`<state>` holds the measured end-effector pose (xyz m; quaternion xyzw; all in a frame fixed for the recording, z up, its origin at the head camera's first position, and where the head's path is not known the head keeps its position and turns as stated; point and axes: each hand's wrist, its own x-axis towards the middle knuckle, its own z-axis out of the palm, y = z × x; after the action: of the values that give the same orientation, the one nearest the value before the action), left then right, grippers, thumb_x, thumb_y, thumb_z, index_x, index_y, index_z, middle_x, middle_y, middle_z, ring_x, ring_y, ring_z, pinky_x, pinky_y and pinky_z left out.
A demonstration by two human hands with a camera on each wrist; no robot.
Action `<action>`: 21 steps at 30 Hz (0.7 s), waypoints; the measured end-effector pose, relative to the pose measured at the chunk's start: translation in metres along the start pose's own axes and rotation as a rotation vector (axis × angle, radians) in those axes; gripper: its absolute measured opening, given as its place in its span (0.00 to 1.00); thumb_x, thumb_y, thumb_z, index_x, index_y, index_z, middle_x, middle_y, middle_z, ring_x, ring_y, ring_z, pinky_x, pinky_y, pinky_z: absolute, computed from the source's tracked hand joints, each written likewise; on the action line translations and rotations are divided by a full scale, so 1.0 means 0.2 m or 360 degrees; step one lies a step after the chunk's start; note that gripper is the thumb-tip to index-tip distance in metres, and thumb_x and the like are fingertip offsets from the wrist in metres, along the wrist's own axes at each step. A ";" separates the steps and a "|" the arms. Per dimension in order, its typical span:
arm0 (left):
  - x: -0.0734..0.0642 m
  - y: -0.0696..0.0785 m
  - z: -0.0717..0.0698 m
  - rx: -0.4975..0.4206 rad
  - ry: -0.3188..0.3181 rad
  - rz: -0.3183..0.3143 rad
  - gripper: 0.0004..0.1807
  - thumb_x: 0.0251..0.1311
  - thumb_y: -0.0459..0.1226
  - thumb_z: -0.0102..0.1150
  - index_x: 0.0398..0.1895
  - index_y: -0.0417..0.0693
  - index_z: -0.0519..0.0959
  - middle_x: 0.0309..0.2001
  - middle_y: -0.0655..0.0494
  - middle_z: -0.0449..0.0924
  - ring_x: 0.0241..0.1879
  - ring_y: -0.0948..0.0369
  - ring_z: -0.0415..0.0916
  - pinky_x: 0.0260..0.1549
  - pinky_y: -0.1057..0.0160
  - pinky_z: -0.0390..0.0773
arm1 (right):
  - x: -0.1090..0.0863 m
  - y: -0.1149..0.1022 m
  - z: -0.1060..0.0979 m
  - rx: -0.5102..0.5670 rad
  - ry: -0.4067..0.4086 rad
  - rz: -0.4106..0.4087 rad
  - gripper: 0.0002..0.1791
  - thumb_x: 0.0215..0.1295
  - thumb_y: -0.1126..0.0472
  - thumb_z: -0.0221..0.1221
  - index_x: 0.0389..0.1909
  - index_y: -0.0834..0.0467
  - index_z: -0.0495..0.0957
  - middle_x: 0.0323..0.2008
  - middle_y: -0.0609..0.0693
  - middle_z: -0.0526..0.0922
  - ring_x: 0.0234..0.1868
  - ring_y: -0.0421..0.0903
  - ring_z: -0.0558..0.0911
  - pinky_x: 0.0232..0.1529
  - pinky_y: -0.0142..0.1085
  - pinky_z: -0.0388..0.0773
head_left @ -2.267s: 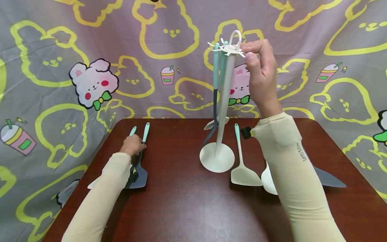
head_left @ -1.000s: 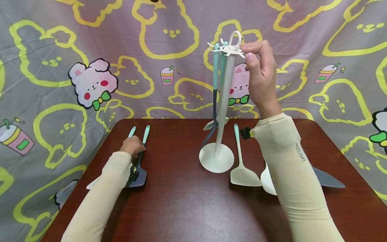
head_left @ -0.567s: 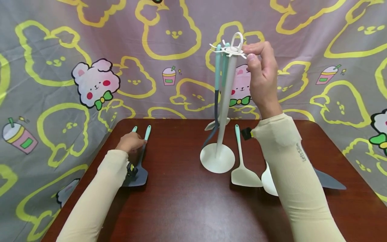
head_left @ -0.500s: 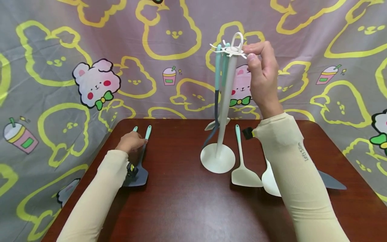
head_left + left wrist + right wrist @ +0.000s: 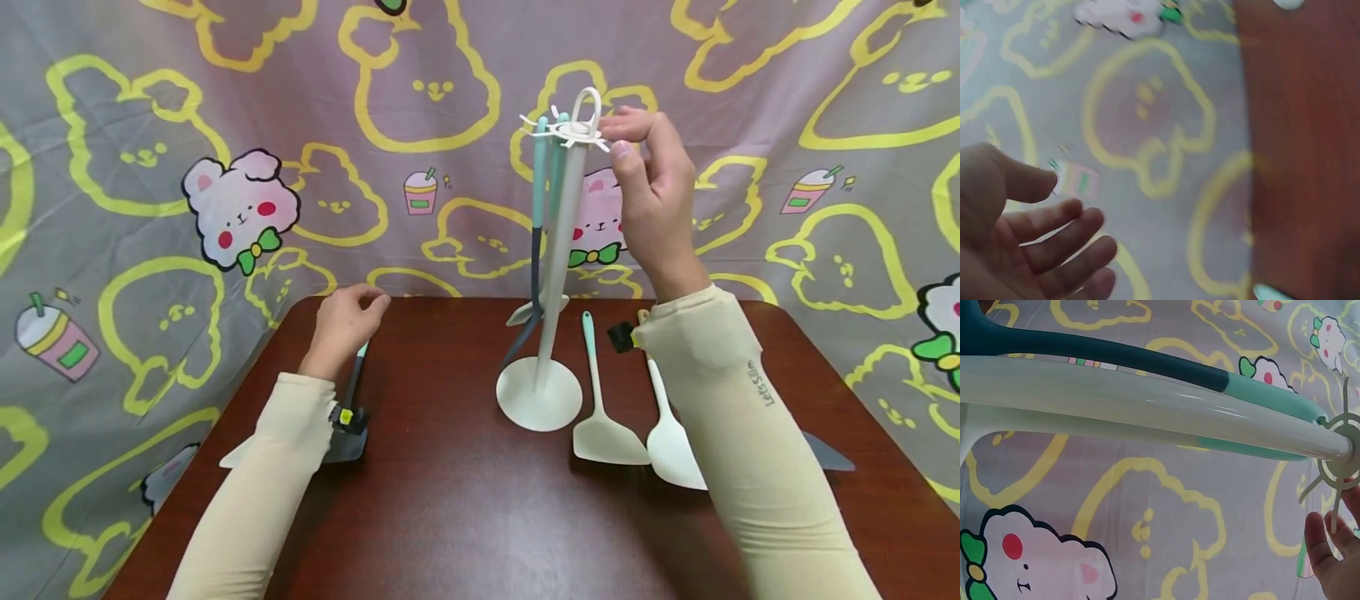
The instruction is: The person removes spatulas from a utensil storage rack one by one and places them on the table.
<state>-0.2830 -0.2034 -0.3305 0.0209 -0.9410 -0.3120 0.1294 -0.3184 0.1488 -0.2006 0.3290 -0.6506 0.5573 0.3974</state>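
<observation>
My right hand (image 5: pixel 660 196) is at the top of a white utensil rack (image 5: pixel 558 250), thumb and fingers pinching one of its hooks; the right wrist view shows this hook (image 5: pixel 1335 515) between them. A dark utensil with a mint handle (image 5: pixel 540 175) and a second mint-handled utensil (image 5: pixel 1241 447) hang from the rack. My left hand (image 5: pixel 345 325) is raised over the table's left side, fingers loosely bent and holding nothing. Beneath it lies a dark spatula (image 5: pixel 348 446), partly hidden by the wrist and sleeve. The left wrist view shows the bare hand (image 5: pixel 1041 244) against the cloth.
On the brown table (image 5: pixel 442 500), a cream spatula (image 5: pixel 607 437) and a white utensil (image 5: pixel 672 450) lie right of the rack. A dark blade (image 5: pixel 828 454) shows past my right sleeve, and a pale tip (image 5: pixel 236 454) beside my left. A patterned cloth (image 5: pixel 450 167) hangs behind.
My left hand has risen away from the dark spatula's handle, which stays on the table. The right hand keeps its place at the rack's top, its forearm shifting slightly right.
</observation>
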 end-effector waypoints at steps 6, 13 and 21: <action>-0.06 0.22 0.00 -0.0270 0.0437 0.0167 0.15 0.67 0.40 0.55 0.52 0.43 0.83 0.50 0.44 0.83 0.47 0.48 0.82 0.47 0.48 0.80 | 0.02 -0.04 -0.02 -0.0090 -0.0087 0.0031 0.19 0.65 0.57 0.50 0.46 0.68 0.78 0.49 0.48 0.84 0.66 0.42 0.73 0.57 0.32 0.77; -0.15 0.40 0.05 -0.0521 0.0532 0.0367 0.15 0.65 0.35 0.58 0.52 0.42 0.81 0.50 0.46 0.82 0.45 0.50 0.83 0.48 0.50 0.84 | 0.01 -0.08 -0.03 -0.0140 -0.0087 0.0074 0.22 0.63 0.56 0.52 0.47 0.71 0.77 0.50 0.47 0.82 0.67 0.41 0.72 0.61 0.33 0.73; -0.21 0.50 0.10 -0.0637 0.0532 0.0534 0.14 0.64 0.33 0.58 0.52 0.40 0.81 0.50 0.45 0.82 0.47 0.50 0.81 0.51 0.52 0.83 | 0.03 -0.10 0.01 -0.0299 0.0090 -0.0089 0.21 0.57 0.56 0.56 0.40 0.71 0.79 0.45 0.49 0.84 0.54 0.40 0.76 0.61 0.31 0.61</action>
<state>-0.2443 -0.1071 -0.2969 -0.1095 -0.8169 -0.4577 0.3335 -0.3046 0.1439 -0.1858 0.2924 -0.6792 0.4916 0.4600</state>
